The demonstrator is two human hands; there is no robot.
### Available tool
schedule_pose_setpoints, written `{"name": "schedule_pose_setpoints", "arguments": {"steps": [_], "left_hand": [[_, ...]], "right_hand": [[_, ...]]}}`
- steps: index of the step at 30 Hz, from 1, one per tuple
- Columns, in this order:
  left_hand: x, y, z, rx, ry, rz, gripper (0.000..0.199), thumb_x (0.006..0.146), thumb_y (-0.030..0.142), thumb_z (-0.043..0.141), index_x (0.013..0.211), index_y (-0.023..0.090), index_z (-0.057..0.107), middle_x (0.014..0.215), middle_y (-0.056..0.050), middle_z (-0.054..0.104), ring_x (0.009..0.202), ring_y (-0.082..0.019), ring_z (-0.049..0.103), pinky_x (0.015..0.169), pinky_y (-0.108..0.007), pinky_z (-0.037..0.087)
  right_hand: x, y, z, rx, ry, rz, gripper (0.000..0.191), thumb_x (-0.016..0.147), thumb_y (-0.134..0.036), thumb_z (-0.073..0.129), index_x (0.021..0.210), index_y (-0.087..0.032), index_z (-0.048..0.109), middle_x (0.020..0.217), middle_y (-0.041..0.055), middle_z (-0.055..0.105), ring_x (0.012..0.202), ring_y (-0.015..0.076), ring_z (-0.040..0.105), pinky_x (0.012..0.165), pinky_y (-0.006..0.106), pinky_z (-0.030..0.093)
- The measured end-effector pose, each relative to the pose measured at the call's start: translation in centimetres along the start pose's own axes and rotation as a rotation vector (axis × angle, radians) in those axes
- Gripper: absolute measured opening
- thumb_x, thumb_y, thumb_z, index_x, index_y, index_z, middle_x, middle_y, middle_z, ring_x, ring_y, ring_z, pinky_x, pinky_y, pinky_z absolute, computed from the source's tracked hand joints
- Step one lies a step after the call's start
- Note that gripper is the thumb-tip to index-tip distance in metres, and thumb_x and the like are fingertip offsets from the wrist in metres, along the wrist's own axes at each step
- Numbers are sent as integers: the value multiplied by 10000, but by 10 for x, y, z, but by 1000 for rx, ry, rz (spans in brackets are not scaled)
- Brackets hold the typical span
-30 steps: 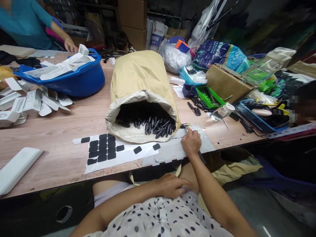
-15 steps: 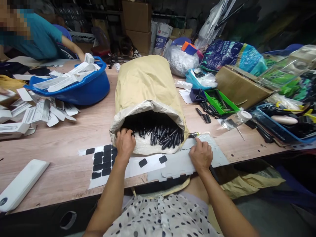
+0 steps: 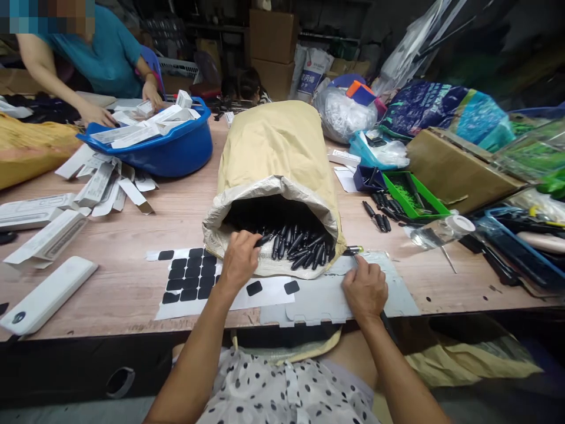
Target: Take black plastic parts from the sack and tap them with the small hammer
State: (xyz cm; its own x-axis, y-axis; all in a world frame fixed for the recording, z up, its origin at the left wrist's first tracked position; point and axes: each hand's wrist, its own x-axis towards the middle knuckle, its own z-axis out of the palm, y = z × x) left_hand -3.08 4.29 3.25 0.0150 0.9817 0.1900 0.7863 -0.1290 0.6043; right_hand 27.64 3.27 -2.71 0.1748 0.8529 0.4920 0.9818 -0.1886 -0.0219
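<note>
"What is nearest?"
"The right hand, by the near edge of the worktop. Its fingers are curled closed round a tool, the dark handle showing below the palm."
"And the left hand?"
"To its left and a little farther, at the near lip of the sack. Its fingers are almost closed, pinching one black piece."
"How does that lie?"
"It juts right from the fingertips, long axis roughly left to right, its free end towards the heap in the sack's mouth. The left hand is the nearer to that heap; the right is outside, close to a yellow-ended piece at the sack's right lip."
"What can't you see?"
"The black piece's left end, under the fingers; the tool's middle, inside the palm. Whether its tip touches the yellow-ended piece I can't tell. Farther in, the sack goes dark, hiding the heap's far side."
</note>
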Motion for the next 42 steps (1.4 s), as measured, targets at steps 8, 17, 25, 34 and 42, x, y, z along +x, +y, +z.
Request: {"name": "schedule_pose_setpoints", "arguments": {"steps": [8, 17, 25, 34, 42], "left_hand": [[-38, 21, 18, -263, -322, 16, 340, 867, 133, 554, 1141, 260, 711, 1011, -42, 637, 1009, -210, 601, 924, -332, 515], [-39, -3, 30, -255, -280, 96, 288, 837, 203, 622, 1114, 228, 697, 1016, -46, 672, 1040, -242, 588, 967, -399, 486], [-34, 1, 30, -212, -265, 100, 137, 810, 253, 705, 943, 223, 724, 889, -27, 663, 951, -233, 582, 885, -372, 480], [-38, 11, 26, -128, -299, -5, 175, 742, 250, 770, 915, 261, 742, 920, -11, 680, 988, -255, 561, 935, -423, 433], [-43, 7, 32, -103, -209, 57, 134, 773, 258, 735, 906, 262, 725, 906, -17, 685, 979, -254, 557, 944, -422, 394]], "right_hand": [[2, -1, 6, 70, 29, 22, 345, 850, -192, 507, 1154, -160, 668, 859, 91, 520, 790, 236, 468, 611, 313, 289], [19, -7, -3, 155, -122, 184, 345, 898, -148, 472, 1168, -201, 679, 943, 94, 553, 862, 226, 485, 677, 304, 331], [1, -7, -56, 623, -71, 328, 379, 919, -267, 446, 1247, -171, 611, 912, 62, 577, 801, 194, 520, 739, 317, 449], [-54, -71, -89, 1086, -320, -11, 348, 887, -256, 525, 1200, -212, 671, 870, 27, 636, 721, 147, 555, 722, 293, 519], [-64, -86, -88, 1029, -299, -88, 359, 893, -214, 498, 1189, -210, 702, 939, 59, 693, 816, 178, 630, 821, 321, 551]]}}
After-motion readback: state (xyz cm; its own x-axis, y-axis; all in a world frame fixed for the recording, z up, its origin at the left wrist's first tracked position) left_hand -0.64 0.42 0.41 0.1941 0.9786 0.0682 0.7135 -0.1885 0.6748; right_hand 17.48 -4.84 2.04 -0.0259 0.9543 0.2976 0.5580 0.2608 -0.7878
